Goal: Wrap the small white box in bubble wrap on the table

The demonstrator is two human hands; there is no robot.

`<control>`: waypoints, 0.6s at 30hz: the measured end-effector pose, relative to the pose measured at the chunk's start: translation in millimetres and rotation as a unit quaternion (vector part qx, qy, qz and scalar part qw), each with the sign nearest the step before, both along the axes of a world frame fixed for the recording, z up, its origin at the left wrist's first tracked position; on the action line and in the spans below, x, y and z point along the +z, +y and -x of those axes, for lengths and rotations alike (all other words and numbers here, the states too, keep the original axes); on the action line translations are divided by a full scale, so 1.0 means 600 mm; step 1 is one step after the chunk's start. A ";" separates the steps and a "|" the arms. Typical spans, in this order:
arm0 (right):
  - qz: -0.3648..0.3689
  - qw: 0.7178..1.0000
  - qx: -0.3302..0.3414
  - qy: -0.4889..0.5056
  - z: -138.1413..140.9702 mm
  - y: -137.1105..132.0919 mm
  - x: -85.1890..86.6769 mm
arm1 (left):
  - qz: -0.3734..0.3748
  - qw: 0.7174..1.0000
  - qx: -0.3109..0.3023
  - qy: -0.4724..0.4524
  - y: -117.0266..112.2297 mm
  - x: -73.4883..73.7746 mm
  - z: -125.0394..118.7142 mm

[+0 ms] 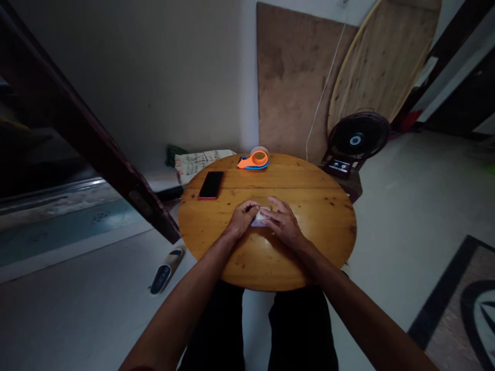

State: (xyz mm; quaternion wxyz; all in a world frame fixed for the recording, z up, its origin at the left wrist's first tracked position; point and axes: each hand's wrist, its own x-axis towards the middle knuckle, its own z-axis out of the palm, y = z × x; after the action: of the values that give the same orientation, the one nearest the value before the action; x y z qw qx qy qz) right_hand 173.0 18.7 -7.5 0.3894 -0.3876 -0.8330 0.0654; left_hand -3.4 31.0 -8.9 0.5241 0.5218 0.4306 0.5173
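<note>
On round table (309, 180), left fingers (252, 209) pinching pale item (257, 222), right fingers (275, 214) parted, fan (359, 136) beyond.

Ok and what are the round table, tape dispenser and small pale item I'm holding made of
Round table: wood with a glossy, perhaps varnished finish, shown by grain, knots and reflected light.
Tape dispenser: probably smooth plastic, judging by its bright, even orange and blue.
Small pale item: possibly paper or plastic; too small to tell material or finish.
</note>
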 end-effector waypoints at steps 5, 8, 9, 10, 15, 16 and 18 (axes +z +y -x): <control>-0.111 0.991 -0.038 -0.065 0.007 -0.011 0.006 | -0.005 1.000 -0.001 0.004 0.001 -0.002 0.000; -0.138 0.985 -0.056 -0.090 0.011 -0.017 0.008 | -0.001 1.000 -0.002 0.009 -0.001 0.000 0.000; -0.144 0.983 -0.060 -0.095 0.012 -0.019 0.009 | 0.002 1.000 -0.003 0.010 -0.001 0.000 0.000; -0.150 0.982 -0.064 -0.097 0.014 -0.020 0.009 | 0.002 1.000 -0.003 0.012 -0.001 0.000 0.000; -0.158 0.982 -0.058 -0.083 0.018 -0.022 0.010 | 0.000 1.000 0.005 0.012 -0.001 0.000 -0.001; -0.153 0.983 -0.056 -0.079 0.018 -0.022 0.011 | -0.001 1.000 0.007 0.010 -0.001 0.000 -0.002; -0.143 0.986 -0.053 -0.073 0.018 -0.021 0.011 | -0.004 1.000 0.007 0.011 -0.001 0.001 -0.003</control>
State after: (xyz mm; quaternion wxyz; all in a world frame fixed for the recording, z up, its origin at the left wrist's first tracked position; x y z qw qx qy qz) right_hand 162.1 6.0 -1.1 0.3819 -0.3753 -0.8382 -0.1036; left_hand -1.8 30.2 -8.5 0.5134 0.5263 0.4381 0.5172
